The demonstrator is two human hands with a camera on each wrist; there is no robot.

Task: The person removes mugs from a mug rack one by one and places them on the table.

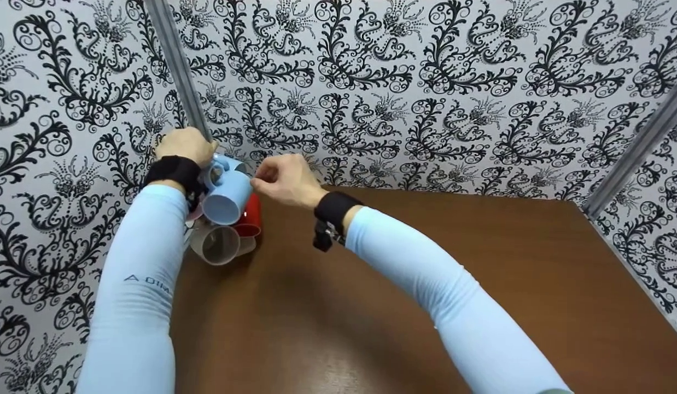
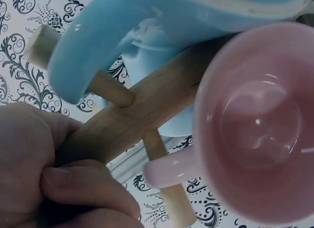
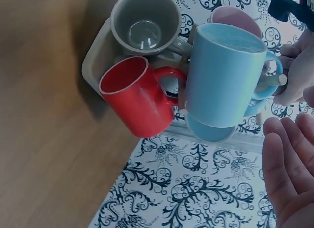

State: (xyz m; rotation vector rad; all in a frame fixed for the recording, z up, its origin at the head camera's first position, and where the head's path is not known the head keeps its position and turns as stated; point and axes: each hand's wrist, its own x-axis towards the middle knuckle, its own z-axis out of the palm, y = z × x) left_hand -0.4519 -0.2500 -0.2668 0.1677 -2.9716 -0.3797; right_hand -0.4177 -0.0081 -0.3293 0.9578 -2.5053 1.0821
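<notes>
A wooden mug stand (image 2: 142,108) with pegs stands in the left back corner. My left hand (image 1: 184,145) grips the top of its post. A light blue mug (image 3: 223,81) hangs by its handle on an upper peg, and a second blue mug (image 3: 210,133) is partly hidden behind it. Below them are a red mug (image 3: 140,105) and a grey mug (image 3: 145,24). The pink mug (image 2: 255,125) hangs on another peg, close to my left hand. Beside the upper blue mug, my right hand (image 1: 289,179) holds nothing, its fingers extended in the right wrist view.
Under the mugs is the stand's pale base (image 3: 93,63), resting on the brown table (image 1: 404,284). Patterned walls (image 1: 371,98) rise directly behind and to the left of the stand. A grey metal strip (image 1: 180,65) runs down the corner.
</notes>
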